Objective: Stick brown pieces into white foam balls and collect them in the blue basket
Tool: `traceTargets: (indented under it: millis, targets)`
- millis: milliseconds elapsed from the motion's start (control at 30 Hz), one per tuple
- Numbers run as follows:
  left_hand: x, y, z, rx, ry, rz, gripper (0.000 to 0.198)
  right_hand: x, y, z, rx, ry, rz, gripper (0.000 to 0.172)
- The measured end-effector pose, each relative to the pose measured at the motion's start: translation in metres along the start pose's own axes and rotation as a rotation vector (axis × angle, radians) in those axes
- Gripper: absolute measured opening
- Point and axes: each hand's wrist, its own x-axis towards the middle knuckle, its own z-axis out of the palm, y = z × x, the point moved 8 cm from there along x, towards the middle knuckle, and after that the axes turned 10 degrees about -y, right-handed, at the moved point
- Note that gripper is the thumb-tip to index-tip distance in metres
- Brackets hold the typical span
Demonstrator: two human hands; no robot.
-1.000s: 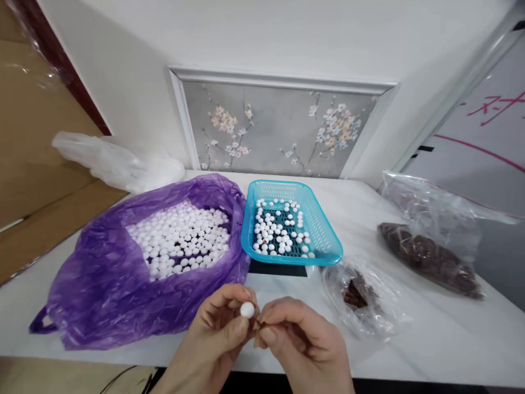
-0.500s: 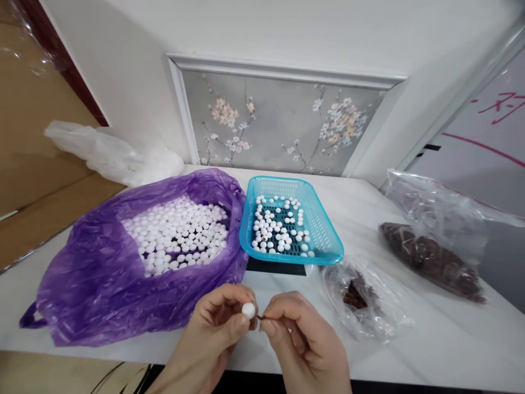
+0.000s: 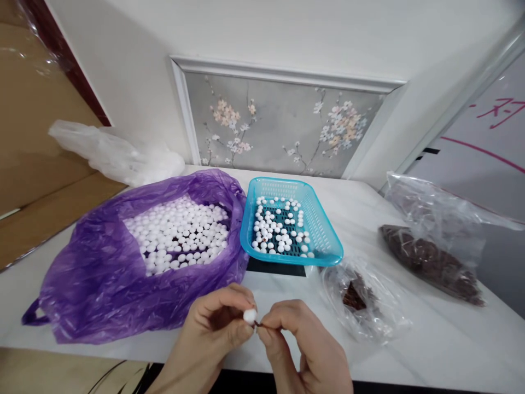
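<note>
My left hand [image 3: 213, 334] pinches a small white ball [image 3: 249, 315] between thumb and fingertips, low in the middle of the view above the table's front edge. My right hand [image 3: 301, 345] is closed in a pinch on a tiny dark brown piece [image 3: 258, 324] that touches the ball's right side. A purple plastic bag [image 3: 102, 279] lies open to the left, full of white balls [image 3: 180, 241]. Behind the hands stands a blue plastic basket [image 3: 324, 235] with several white balls in it.
A small clear bag [image 3: 365, 301] with brown bits lies right of my hands. A larger clear bag [image 3: 435, 246] of brown bits lies at the far right. A white plastic bag [image 3: 118, 158] sits at the back left. The white table [image 3: 430, 339] meets a wall with a flowered panel.
My right hand has brought the brown piece closer against the ball. Both hands have dropped slightly toward the table edge. The view has shifted a little.
</note>
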Motion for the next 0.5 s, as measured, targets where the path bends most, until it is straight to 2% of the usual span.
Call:
traceTargets:
  millis: [133,300,500]
  targets:
    - [0.000,0.006,0.002,0.022,-0.084,0.073,0.010,-0.001,-0.001,0.000,-0.017,0.034,-0.005,0.016]
    - [-0.003,0.011,0.003,0.089,-0.168,0.114,0.018,-0.002,0.001,0.001,0.011,0.029,0.025,0.015]
    - [-0.005,0.016,0.000,0.218,-0.174,0.126,0.018,-0.002,0.000,0.002,-0.017,-0.015,0.051,0.015]
